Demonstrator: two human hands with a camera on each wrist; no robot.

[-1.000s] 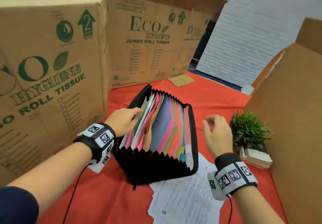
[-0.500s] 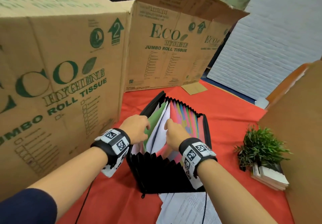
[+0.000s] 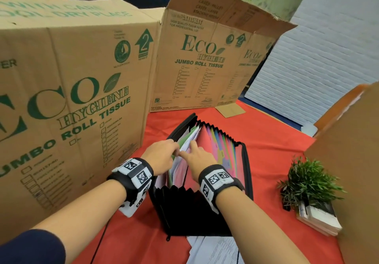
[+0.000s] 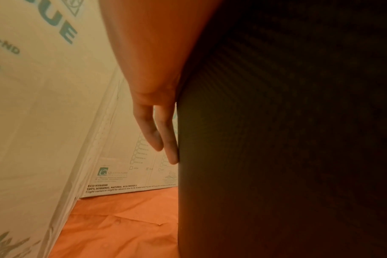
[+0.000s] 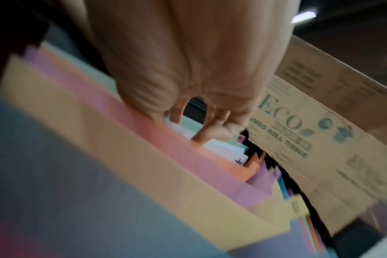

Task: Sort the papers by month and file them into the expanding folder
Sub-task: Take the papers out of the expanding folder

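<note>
Standing open on the red cloth, the expanding folder [image 3: 207, 181] has both hands in its left pockets. Her left hand [image 3: 162, 157] pinches the green divider [image 3: 189, 135]; her right hand [image 3: 198, 158] presses flat-fingered against the white papers [image 3: 187, 144].

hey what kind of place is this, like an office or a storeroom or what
Probably a makeshift recording setup, not a real office: a red-covered table walled by tissue cartons, with an expanding folder and a small potted plant.

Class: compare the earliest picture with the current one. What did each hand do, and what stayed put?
The right hand moved from beside the plant into the folder, fingers among the papers. The left hand stayed at the folder's left edge. Folder, plant and boxes did not move.
</note>
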